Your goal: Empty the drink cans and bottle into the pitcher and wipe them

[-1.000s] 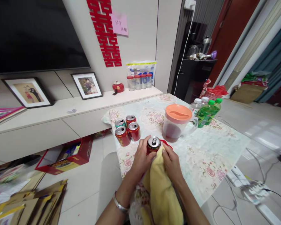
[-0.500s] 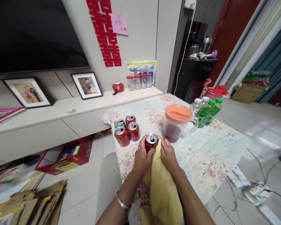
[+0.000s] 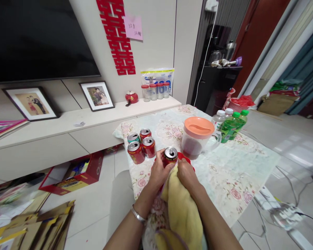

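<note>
My left hand [image 3: 160, 171] is wrapped around the near side of a red and black drink can [image 3: 170, 158], whose silver top faces up. In my right hand [image 3: 187, 171] a yellow cloth [image 3: 184, 205] is bunched, pressed close to the can's right side; the cloth hangs down toward me. Part of a red scalloped thing, perhaps a tray or mat [image 3: 184, 158], shows on the table beneath the hands. To the left stand several cans [image 3: 136, 152] grouped together, red ones and one with teal. A jug [image 3: 195, 144] with an orange lid is just beyond my right hand.
The table has a floral cloth [image 3: 219, 173]. Green-capped bottles [image 3: 231, 128] and white-capped bottles [image 3: 218, 118] stand at its right. Behind is a low white cabinet [image 3: 101, 118] with jars [image 3: 153, 92] and framed photos [image 3: 97, 95]. A red box [image 3: 73, 173] and flattened cardboard [image 3: 39, 225] lie on the floor.
The can has turned slightly and my right hand has shifted with the cloth a little lower on its side. More of the red thing underneath is exposed.
</note>
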`<state>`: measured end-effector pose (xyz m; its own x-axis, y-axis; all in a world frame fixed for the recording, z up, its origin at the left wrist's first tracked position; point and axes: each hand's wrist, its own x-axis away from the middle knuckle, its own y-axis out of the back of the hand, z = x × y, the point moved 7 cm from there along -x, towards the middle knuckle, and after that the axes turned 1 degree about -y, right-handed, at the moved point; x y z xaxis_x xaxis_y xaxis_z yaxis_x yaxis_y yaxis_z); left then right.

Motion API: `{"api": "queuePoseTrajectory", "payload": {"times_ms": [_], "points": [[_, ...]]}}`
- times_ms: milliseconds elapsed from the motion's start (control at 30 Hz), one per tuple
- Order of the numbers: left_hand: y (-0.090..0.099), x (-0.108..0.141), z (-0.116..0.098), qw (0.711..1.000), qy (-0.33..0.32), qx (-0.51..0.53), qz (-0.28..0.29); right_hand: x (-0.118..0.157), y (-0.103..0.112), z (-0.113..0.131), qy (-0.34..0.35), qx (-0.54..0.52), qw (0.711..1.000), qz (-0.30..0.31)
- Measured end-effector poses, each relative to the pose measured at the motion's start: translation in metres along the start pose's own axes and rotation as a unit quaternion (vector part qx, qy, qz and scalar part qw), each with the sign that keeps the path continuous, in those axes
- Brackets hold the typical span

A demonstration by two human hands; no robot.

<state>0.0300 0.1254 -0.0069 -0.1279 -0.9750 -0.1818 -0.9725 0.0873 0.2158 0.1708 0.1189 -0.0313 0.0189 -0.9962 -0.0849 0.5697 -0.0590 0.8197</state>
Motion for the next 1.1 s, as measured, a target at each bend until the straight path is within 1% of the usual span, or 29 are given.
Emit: {"api": "queuePoseTrajectory", "payload": {"times_ms": [100,200,367,433,500,600,667,733,833,900,1000,1100], "points": [[0.003,-0.001,-0.010,0.999,-0.009,-0.019,0.027,-0.001,-0.003,-0.001,-0.016,0.002,1.000,0.007],[0.007,-0.003,-0.016,0.998,-0.008,-0.032,0.050,0.000,0.009,0.005,-0.007,-0.028,0.999,-0.018],[0.007,-0.005,-0.011,0.999,-0.026,0.010,0.041,0.019,0.034,0.021,0.012,-0.098,0.990,-0.098],[0.005,-0.006,-0.008,0.999,-0.027,0.016,0.038,0.027,0.038,0.028,0.016,-0.103,0.987,-0.121],[0.004,-0.005,-0.007,0.999,-0.017,0.017,0.040,0.030,0.036,0.034,0.018,-0.096,0.987,-0.129],[0.005,-0.003,-0.012,0.998,-0.006,0.025,0.061,0.026,0.027,0.035,-0.002,-0.065,0.991,-0.113],[0.006,-0.001,-0.018,0.996,0.002,0.027,0.084,0.022,0.019,0.031,-0.028,-0.035,0.995,-0.089],[0.008,0.000,-0.023,0.995,0.012,0.008,0.096,0.019,0.011,0.025,-0.053,-0.005,0.997,-0.060],[0.011,0.001,-0.026,0.995,0.023,-0.023,0.096,0.017,0.001,0.018,-0.078,0.024,0.996,-0.025],[0.012,0.002,-0.027,0.995,0.029,-0.039,0.083,0.016,-0.003,0.016,-0.086,0.028,0.996,-0.014],[0.014,0.003,-0.030,0.994,0.024,-0.093,0.049,0.015,-0.001,0.015,-0.082,0.012,0.996,-0.018],[0.013,0.004,-0.034,0.989,0.012,-0.137,0.048,0.020,0.010,0.018,-0.048,-0.037,0.997,-0.047]]}}
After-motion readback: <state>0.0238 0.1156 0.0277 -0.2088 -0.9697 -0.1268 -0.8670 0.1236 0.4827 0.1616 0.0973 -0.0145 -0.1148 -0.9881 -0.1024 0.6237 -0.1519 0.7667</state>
